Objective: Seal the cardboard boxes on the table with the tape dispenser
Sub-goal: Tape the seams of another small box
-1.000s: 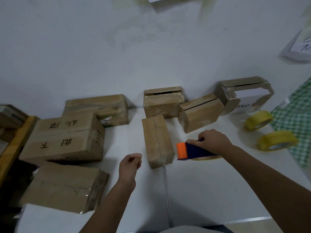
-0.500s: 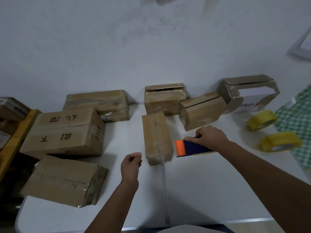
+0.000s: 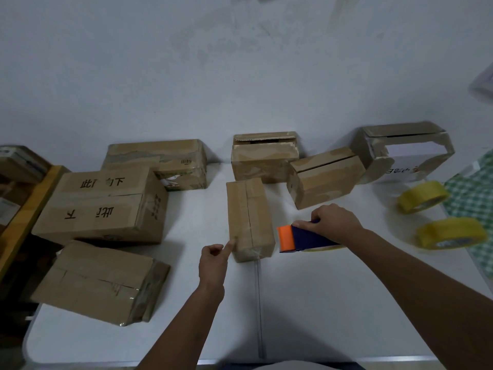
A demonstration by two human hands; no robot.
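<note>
Narrow box [image 3: 249,217] lengthwise at table [image 3: 320,303] centre, seam up; tape dispenser [image 3: 301,239] just right of it, gripped from above by right hand [image 3: 333,222].
Left hand [image 3: 213,260] loosely curled, forefinger touching the box's near left corner, nothing held. Box judged light, stiff, liable to slide: best steadied on top. Dispenser roll largely hidden under the hand; existing tape on the seam is hard to make out.

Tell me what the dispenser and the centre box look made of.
Tape dispenser: seemingly hard plastic, smooth, solid orange and dark blue. Centre box: brown corrugated cardboard, matte, with a glossy strip along its seam, likely clear tape.
</note>
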